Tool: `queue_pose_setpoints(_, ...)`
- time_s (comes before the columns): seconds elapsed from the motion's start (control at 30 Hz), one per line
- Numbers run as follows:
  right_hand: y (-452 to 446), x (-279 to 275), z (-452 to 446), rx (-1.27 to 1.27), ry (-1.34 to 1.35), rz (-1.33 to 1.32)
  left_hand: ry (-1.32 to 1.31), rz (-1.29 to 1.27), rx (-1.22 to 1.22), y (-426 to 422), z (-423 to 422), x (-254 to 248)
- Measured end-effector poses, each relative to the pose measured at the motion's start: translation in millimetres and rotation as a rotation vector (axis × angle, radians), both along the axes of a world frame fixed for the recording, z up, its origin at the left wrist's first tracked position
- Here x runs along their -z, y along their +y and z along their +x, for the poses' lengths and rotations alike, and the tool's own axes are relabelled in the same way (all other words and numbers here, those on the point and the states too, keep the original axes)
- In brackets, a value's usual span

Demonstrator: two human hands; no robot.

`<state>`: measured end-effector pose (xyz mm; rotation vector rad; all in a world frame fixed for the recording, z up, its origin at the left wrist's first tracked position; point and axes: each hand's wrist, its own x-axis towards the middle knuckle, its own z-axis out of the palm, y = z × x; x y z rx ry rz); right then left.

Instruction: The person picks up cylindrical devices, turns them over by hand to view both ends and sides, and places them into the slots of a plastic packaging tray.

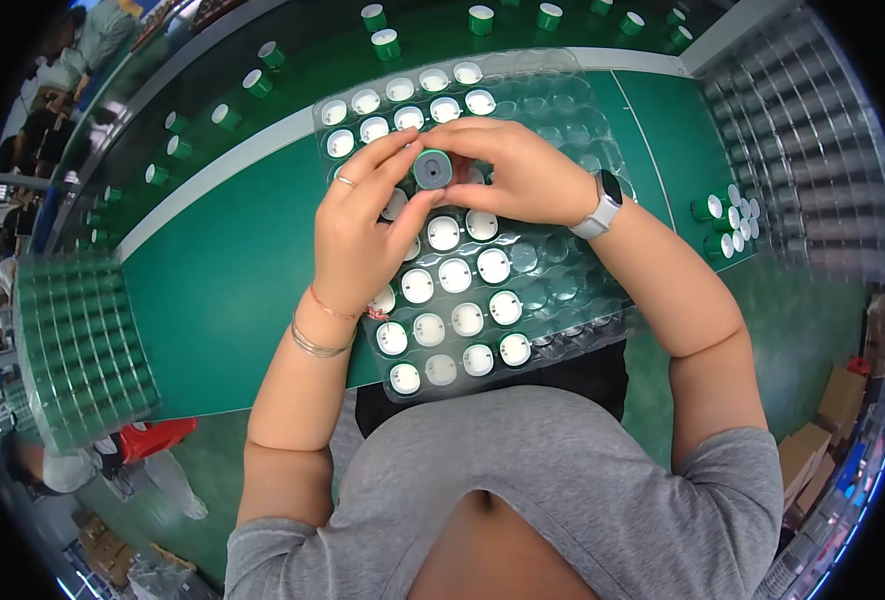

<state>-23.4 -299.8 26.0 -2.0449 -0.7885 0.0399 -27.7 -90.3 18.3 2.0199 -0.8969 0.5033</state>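
Note:
Both hands hold one small green cylinder with a dark grey end point(433, 170) above the tray. My left hand point(362, 215), wearing a ring, pinches it from the left between fingers and thumb. From the right, my right hand point(517, 170) closes on the same cylinder, its thumb below and fingers above. Beneath them lies a clear plastic tray point(587, 125) with rows of round pockets. Many pockets on its left and middle hold white-topped round pieces point(454, 275); the right-hand pockets show no white tops. Some pieces are hidden under my hands.
The tray rests on a green table point(222, 290). A cluster of green-and-white cylinders point(727, 220) stands at the right edge. More green cylinders point(386, 44) line the belt beyond the pale rail point(232, 170). Clear trays stand upright at the left point(82, 350) and right point(812, 140).

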Motion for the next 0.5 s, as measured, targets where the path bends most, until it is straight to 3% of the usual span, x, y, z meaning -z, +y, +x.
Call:
queue_pose_setpoints(0.13,1.6,8.6,3.1,0.039,-0.194,-0.007,-0.023,0.012,0.000,0.6,-0.3,-1.6)
queue_pose_setpoints(0.5,2.6,7.1,2.0,0.048,-0.156,-0.012,-0.032,0.006,0.017,0.3,-0.5,-2.2)
